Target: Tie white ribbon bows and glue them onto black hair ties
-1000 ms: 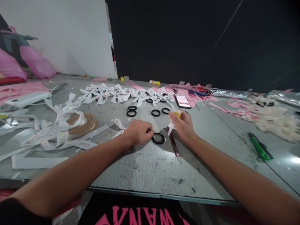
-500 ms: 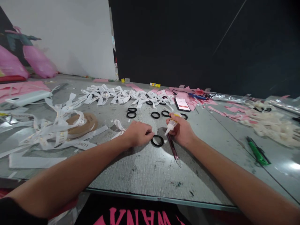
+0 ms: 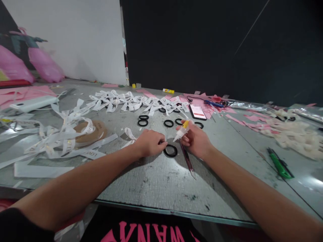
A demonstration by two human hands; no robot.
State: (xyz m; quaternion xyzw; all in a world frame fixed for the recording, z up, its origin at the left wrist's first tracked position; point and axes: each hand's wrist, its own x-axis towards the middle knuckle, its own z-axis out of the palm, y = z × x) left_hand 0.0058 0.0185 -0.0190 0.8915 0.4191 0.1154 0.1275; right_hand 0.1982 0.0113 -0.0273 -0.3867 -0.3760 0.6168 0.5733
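My left hand [image 3: 150,144] is closed, thumb and finger pinched at the left edge of a black ring [image 3: 170,155] that lies on the table. My right hand [image 3: 197,141] grips a small white glue bottle [image 3: 182,131] with a yellow part; its pointed nozzle tilts down and left, just above the ring and apart from it. Beneath that same hand extend dark red tweezers [image 3: 187,158], tips pointing toward the table's front edge; they appear tucked in the lower fingers. Several other black rings, one of them a loose ring [image 3: 168,126], lie behind my hands.
White printed ribbon bows [image 3: 131,102] line the back. At left are a ribbon roll [image 3: 102,132] and loose ribbon strips [image 3: 45,170]. A phone [image 3: 197,111] lies behind my right hand, with a green utility knife [image 3: 280,164] and cream fabric pieces [image 3: 300,137] at right.
The glue bottle has tipped further over, its nozzle swinging left toward the ring. My left hand stays at the ring. The whole view has shifted slightly.
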